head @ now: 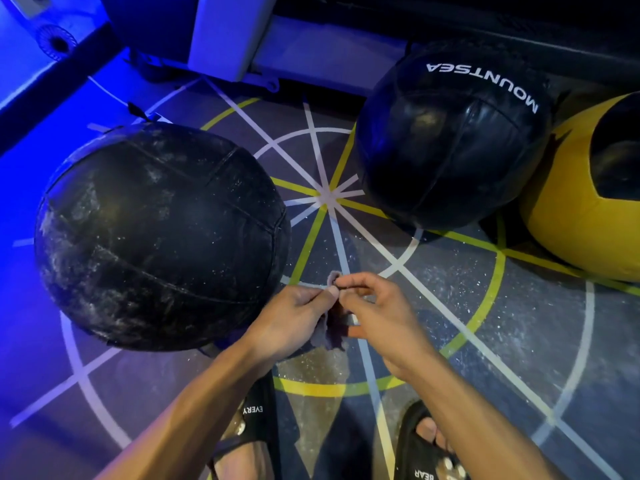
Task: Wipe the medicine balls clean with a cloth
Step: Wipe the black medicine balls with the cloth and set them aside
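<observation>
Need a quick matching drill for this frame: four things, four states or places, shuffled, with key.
1. dusty black leather medicine ball
2. glossy black medicine ball
3. yellow and black medicine ball
4. small purple cloth

A. pinched between both hands
B. printed MOUNTSEA
C. at the right edge
D. smeared with white dust

Pairs: 1-D, 2-B, 3-C, 4-A

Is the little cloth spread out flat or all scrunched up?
Scrunched up: the cloth hangs bunched between the left hand and right hand, both pinching it.

Black sandals [429,455] on line-marked floor [519,323]
</observation>
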Available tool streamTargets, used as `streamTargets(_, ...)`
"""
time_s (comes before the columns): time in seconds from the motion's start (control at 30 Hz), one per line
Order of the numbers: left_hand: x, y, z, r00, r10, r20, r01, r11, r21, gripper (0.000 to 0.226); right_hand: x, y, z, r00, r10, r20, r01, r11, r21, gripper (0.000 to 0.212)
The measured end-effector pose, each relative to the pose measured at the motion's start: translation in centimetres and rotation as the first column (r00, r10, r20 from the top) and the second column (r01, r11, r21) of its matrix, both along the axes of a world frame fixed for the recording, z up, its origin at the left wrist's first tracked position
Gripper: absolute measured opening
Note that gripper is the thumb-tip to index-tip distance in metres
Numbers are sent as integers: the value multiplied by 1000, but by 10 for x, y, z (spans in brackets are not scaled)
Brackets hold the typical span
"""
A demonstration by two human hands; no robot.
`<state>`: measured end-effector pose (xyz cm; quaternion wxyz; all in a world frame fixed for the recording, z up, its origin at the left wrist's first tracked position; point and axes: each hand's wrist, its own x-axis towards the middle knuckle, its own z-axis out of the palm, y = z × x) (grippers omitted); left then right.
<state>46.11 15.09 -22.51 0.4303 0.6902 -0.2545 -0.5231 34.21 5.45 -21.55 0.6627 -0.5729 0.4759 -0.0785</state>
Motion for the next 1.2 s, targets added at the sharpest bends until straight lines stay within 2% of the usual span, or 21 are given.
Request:
streamTargets(0.07,3,1,1,993,38,-109,-38,999,-3,42,0,-5,10,994,-72,87,50,971,234,14)
streamTargets(0.13,8,5,0,983,28,-182,-34,999,-30,31,-4,-13,21,969,-163,186,72,905,420,22)
streamTargets(0.23,13,10,-2,970,17,-244,-32,998,-58,34,-8,-21,33,950,-152,271,-24,834,551,32)
streamTargets(0.3,12,9,-2,961,34,-274,-49,998,-49,36,-9,-24,33,959,-91,268,-41,892,451,29)
streamTargets(0.33,12,8,-1,964,25,-263,-40,998,-49,37,-9,-25,31,972,-61,226,-11,953,302,24)
streamTargets(0.37,12,7,-1,973,6,-232,-20,998,-55,35,-11,-26,29,989,-31,148,19,997,80,19)
streamTargets(0.4,13,7,-1,980,-28,-198,14,997,-71,33,-13,-27,25,998,-16,55,25,986,-166,15)
streamTargets(0.43,14,7,-1,983,-68,-171,53,994,-91,30,-16,-29,20,1000,11,2,-10,944,-330,13)
streamTargets(0.47,16,7,0,982,-106,-156,90,990,-110,29,-19,-31,15,997,76,-7,-73,932,-355,14)
streamTargets(0.5,17,8,4,978,-141,-156,122,985,-125,30,-23,-32,9,985,173,26,-159,949,-273,25)
streamTargets(0.53,20,7,9,971,-173,-162,152,979,-138,32,-26,-32,4,961,258,100,-246,962,-121,41)
streamTargets(0.6,24,6,18,961,-242,-137,217,961,-172,38,-31,-31,-5,928,285,242,-332,926,182,60)
streamTargets(0.63,27,6,21,958,-268,-105,247,952,-178,38,-33,-30,-7,922,249,298,-333,902,274,58)
streamTargets(0.7,31,7,25,953,-301,-41,290,941,-175,36,-33,-29,-4,920,189,343,-303,900,315,41)
streamTargets(0.77,32,7,30,951,-308,6,304,936,-180,32,-32,-30,-2,927,163,339,-249,941,228,35)
streamTargets(0.87,24,6,34,958,-264,112,280,943,-178,27,-30,-34,4,942,201,267,-192,979,-62,25)
streamTargets(0.93,20,3,30,952,-163,260,213,961,-178,24,-29,-32,12,948,228,224,-167,951,-261,18)
streamTargets(1.0,18,3,27,909,-71,411,154,973,-172,26,-29,-28,20,949,242,200,-138,894,-427,15)
streamTargets(1.07,19,3,27,872,-33,489,141,972,-186,30,-30,-24,22,959,229,165,-112,846,-522,22)
streamTargets(1.2,21,3,27,873,-44,485,180,955,-236,28,-31,-24,16,983,136,125,-36,805,-592,44)
